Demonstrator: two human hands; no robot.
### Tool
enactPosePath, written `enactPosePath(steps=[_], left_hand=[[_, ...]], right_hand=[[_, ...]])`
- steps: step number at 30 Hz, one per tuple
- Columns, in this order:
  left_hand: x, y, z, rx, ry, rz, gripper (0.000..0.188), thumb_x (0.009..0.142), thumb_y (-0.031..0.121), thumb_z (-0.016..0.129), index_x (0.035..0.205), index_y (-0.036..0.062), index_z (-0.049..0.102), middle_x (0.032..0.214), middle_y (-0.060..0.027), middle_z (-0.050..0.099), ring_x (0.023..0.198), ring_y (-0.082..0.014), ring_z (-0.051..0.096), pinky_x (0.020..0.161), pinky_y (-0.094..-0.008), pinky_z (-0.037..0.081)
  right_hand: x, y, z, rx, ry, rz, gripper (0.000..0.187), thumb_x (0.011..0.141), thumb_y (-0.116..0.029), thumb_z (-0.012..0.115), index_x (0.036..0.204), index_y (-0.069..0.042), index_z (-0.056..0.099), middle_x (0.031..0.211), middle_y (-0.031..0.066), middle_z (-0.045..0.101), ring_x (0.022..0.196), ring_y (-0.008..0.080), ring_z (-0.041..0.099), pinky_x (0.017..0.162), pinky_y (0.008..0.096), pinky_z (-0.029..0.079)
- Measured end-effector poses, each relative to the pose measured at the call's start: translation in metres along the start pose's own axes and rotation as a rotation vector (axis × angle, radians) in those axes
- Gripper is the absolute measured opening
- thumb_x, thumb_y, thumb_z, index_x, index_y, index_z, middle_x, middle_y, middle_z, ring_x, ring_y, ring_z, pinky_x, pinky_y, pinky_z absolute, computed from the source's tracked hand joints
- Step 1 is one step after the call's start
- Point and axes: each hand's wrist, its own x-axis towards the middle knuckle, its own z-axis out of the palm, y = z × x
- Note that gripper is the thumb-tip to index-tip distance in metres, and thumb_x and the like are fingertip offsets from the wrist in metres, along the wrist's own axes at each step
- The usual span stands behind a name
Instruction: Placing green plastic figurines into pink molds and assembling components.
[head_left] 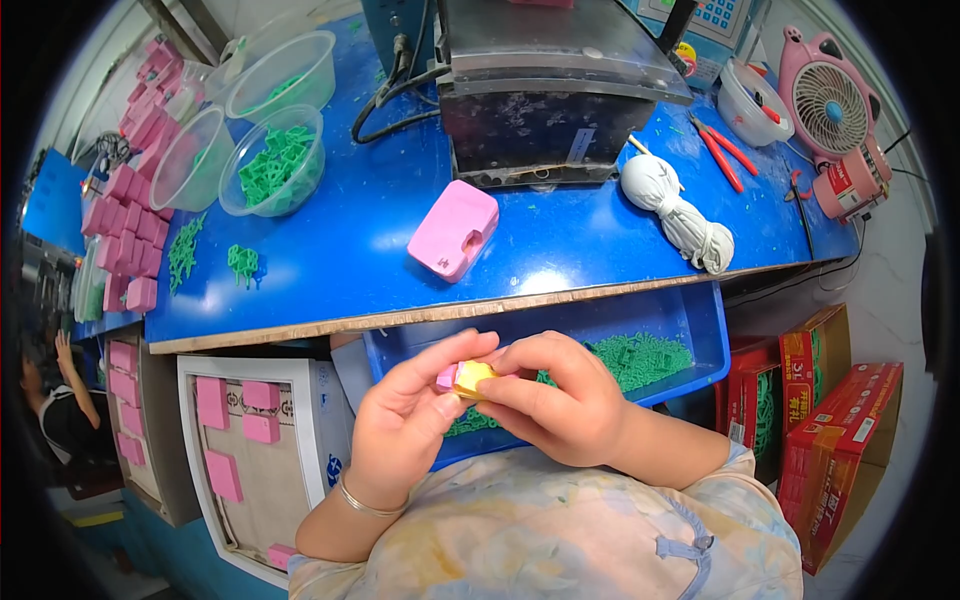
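Note:
Close to my body, my left hand [405, 415] and my right hand [565, 405] meet over a blue tray [712, 345]. Between their fingertips is a small yellow and pink piece [472, 378]; its exact kind is hard to make out. Both hands are closed on it, the left thumb underneath and the right fingers pinching its yellow side. Small green plastic pieces [640, 360] lie heaped in the tray. Beyond the hands, a pink block [453, 232] with a notch in one side rests on the blue table [345, 270].
A dark machine [540, 130] stands at the back. Clear tubs [312, 165], one holding green pieces, and stacked pink blocks [125, 220] are at left. Toward the right are a white cloth bundle [675, 210], red-handled pliers [722, 155], a pink fan [828, 110] and red boxes [840, 465].

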Motion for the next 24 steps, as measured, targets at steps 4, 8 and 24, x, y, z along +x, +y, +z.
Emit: enactPosePath(steps=[4, 8, 24], left_hand=[[0.000, -0.002, 0.003, 0.181, -0.047, 0.066, 0.051, 0.086, -0.007, 0.043, 0.135, -0.0033, 0.030, 0.135, -0.0204, 0.037, 0.123, -0.0305, 0.041, 0.101, -0.0393, 0.035], [0.000, 0.003, 0.005, 0.323, -0.100, 0.110, 0.054, 0.088, -0.006, 0.041, 0.138, -0.0012, 0.023, 0.138, -0.0204, 0.032, 0.124, -0.0336, 0.040, 0.101, -0.0395, 0.035], [-0.003, -0.008, 0.001, 0.150, -0.013, 0.155, 0.076, 0.086, 0.001, 0.055, 0.142, 0.0119, 0.005, 0.126, -0.0243, 0.041, 0.112, -0.0309, 0.050, 0.092, -0.0404, 0.046]], right_hand=[[-0.002, 0.003, 0.002, -0.073, -0.059, -0.112, 0.028, 0.066, -0.005, 0.068, 0.093, -0.001, 0.060, 0.090, 0.0108, 0.054, 0.071, 0.0237, 0.056, 0.057, 0.0320, 0.046], [-0.003, 0.003, 0.002, -0.100, -0.082, -0.185, 0.022, 0.066, -0.006, 0.067, 0.087, -0.004, 0.062, 0.089, 0.0085, 0.054, 0.070, 0.0234, 0.056, 0.057, 0.0320, 0.046], [0.005, 0.003, -0.007, 0.046, -0.242, 0.072, 0.063, 0.062, -0.032, 0.076, 0.115, -0.004, 0.054, 0.120, 0.0156, 0.046, 0.113, 0.0343, 0.042, 0.095, 0.0452, 0.032]])
